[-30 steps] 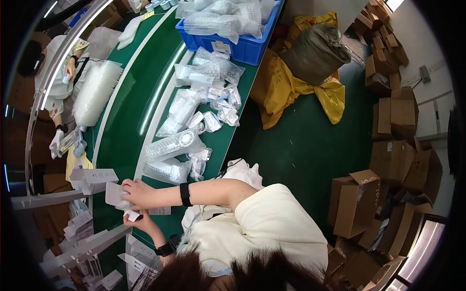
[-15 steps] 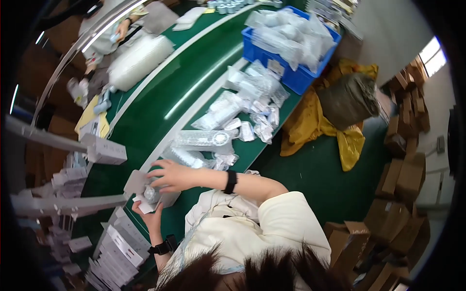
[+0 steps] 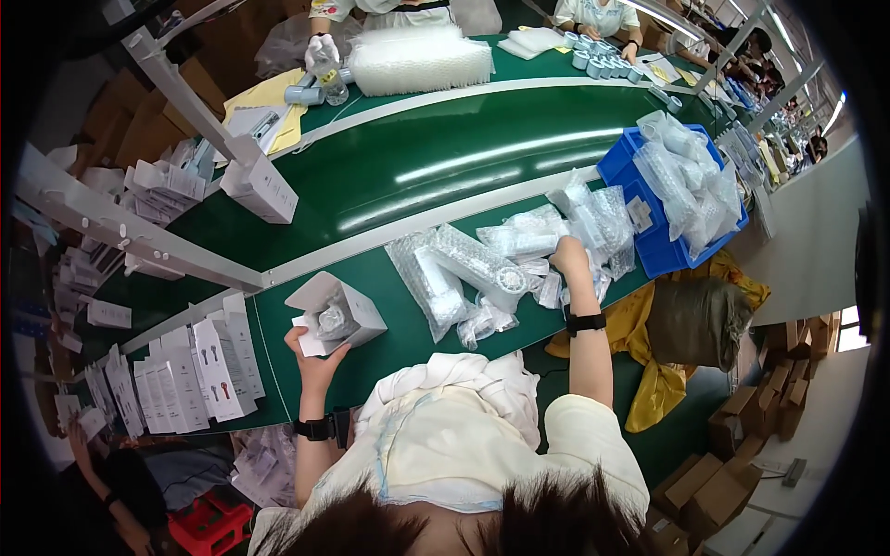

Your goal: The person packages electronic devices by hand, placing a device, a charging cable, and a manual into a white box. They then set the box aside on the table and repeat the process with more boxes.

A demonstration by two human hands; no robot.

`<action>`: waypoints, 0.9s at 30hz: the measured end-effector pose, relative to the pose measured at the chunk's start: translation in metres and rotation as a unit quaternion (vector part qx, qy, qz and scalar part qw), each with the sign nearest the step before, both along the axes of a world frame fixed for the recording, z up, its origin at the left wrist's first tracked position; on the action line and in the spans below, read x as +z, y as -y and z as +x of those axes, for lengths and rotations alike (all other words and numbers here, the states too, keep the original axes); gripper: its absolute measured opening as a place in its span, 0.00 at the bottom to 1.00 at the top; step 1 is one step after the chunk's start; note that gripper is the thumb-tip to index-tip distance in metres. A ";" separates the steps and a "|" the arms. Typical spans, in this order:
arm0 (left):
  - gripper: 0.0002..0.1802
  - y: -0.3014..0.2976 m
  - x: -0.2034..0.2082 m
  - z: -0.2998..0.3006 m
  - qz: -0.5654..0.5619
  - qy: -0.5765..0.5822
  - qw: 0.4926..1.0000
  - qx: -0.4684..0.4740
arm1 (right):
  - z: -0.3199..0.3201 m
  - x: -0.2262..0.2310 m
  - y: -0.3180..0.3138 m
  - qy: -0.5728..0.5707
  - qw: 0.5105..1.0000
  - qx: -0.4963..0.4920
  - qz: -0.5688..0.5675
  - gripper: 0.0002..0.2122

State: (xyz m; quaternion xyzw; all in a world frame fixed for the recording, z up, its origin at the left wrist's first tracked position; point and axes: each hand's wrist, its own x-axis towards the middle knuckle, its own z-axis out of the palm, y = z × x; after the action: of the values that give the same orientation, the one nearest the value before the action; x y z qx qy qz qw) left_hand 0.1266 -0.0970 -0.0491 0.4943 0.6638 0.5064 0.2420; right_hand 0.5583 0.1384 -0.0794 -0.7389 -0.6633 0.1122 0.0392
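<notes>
Head view shows me looking straight down over a green work table (image 3: 389, 306) that runs beside a darker green conveyor belt (image 3: 417, 157). My left hand (image 3: 313, 357) is clamped on the lower edge of a small open white cardboard box (image 3: 348, 310), which sits tilted on the table close to my chest; inside its mouth I can see a clear plastic-wrapped item (image 3: 332, 322) partly pushed in. My right hand (image 3: 567, 258) is stretched well away to the right, fingers resting on a heap of clear bubble-wrap pouches (image 3: 501, 264) spread across the table; I cannot tell whether it has closed around one of them or merely lies on top. The two hands are far apart, each wrist wearing a black band. Just beyond the right hand stands a blue plastic crate (image 3: 667, 250) piled with more wrapped pouches. To my left, a row of flat white cartons (image 3: 199, 371) stands upright along the table edge, under a grey metal rack rail (image 3: 120, 227). Across the belt, another person's gloved hand (image 3: 322, 48) holds a clear bottle beside a long roll of bubble wrap (image 3: 422, 60).
</notes>
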 end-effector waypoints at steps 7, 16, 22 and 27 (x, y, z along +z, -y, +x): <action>0.43 -0.002 0.000 0.003 0.006 0.076 0.997 -0.009 | -0.003 -0.057 0.027 -0.188 0.973 -0.023 0.129 0.13; 0.25 -0.013 0.063 0.013 0.038 -0.132 0.990 -0.017 | -0.079 0.121 0.052 -0.275 0.941 0.095 0.175 0.03; 0.08 -0.025 0.081 0.012 -0.045 -0.104 0.992 0.060 | -0.213 0.166 0.097 -0.527 0.726 0.408 0.167 0.05; 0.08 -0.032 0.081 -0.001 -0.076 -0.063 0.990 0.098 | -0.277 0.148 0.106 -0.389 0.602 0.672 0.185 0.04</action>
State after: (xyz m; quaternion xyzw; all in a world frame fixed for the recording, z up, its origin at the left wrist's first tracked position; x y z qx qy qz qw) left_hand 0.1258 -0.0649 0.0317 0.4382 0.7594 0.4434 0.1859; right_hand 0.2814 0.0327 0.0683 0.0519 -0.9014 0.2592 0.3430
